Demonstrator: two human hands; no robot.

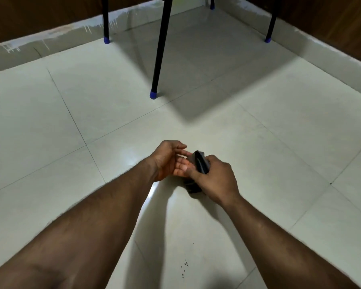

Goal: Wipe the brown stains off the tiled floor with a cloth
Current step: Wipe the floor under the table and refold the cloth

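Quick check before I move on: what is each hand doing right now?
Left hand: open, palm up, holding nothing.
Right hand: gripping the folded dark grey cloth.

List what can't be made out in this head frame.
- Folded dark grey cloth: motion-blurred, lower part hidden behind the right hand gripping it.
- Small dark specks on the pale floor tile: too small to judge colour.
- Black metal furniture legs with blue caps: top edge cuts them off.
- Left hand: fingertips blurred.
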